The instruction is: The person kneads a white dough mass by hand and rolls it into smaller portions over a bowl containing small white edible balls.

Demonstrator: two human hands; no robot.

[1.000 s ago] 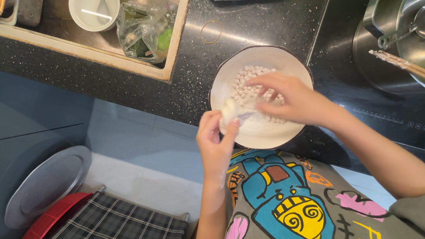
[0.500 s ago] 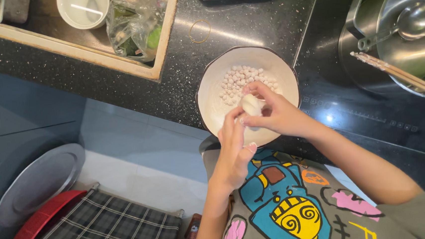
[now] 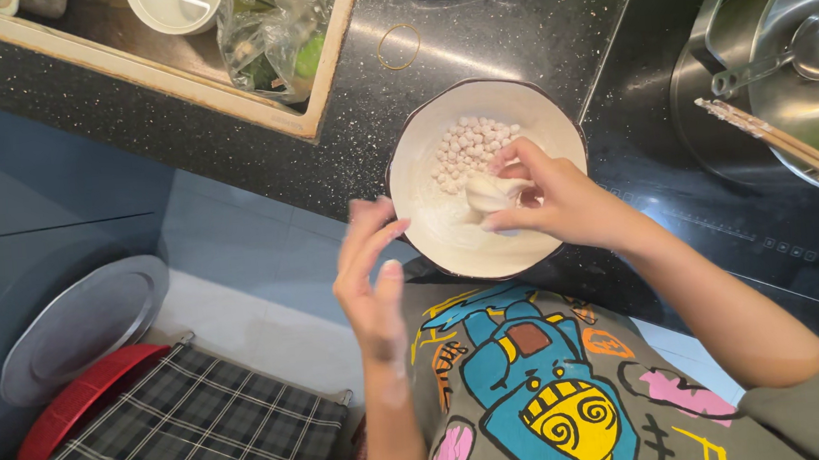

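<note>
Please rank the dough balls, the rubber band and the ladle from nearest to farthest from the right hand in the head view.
1. Dough balls, in the bowl just beyond the right hand.
2. Rubber band, on the counter past the bowl.
3. Ladle, in the pot at far right.

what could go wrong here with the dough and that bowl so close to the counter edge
1. The bowl sits at the counter's front edge, with only the right hand over it; a downward push might tip it toward the floor.
2. The left hand hangs off the counter, so anything it carries could drop onto the floor.
3. The dough lump is pinched just beside the small dough balls; it may sag and stick to them.
</note>
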